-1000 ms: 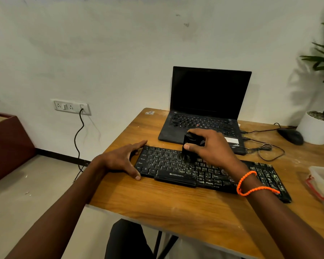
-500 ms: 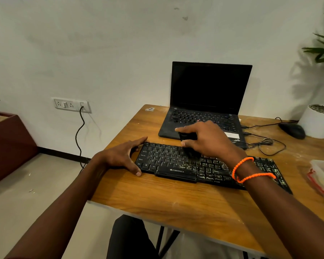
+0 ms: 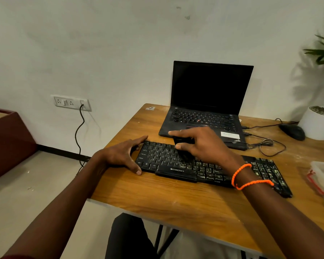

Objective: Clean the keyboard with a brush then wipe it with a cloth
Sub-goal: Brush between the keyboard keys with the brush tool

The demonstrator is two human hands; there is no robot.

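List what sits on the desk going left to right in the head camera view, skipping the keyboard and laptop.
left hand → right hand gripping the brush → mouse → white plant pot

Matt black plastic keyboard [image 3: 204,165] with smudged keys lies on a smooth, grained wooden table [image 3: 176,199].

Both forearms are bare from the near edge of the view to the hands; no sleeve shows on either; the left hand [image 3: 123,156] wears no ring, watch or band; the right hand [image 3: 204,144] is bare too, but its wrist carries two loops of bright orange beaded cord [image 3: 250,176], thin and knobbly, one loop nearer the hand and one nearer the elbow; below the table's near edge, dark trousers [image 3: 127,238] cover the person's lap.
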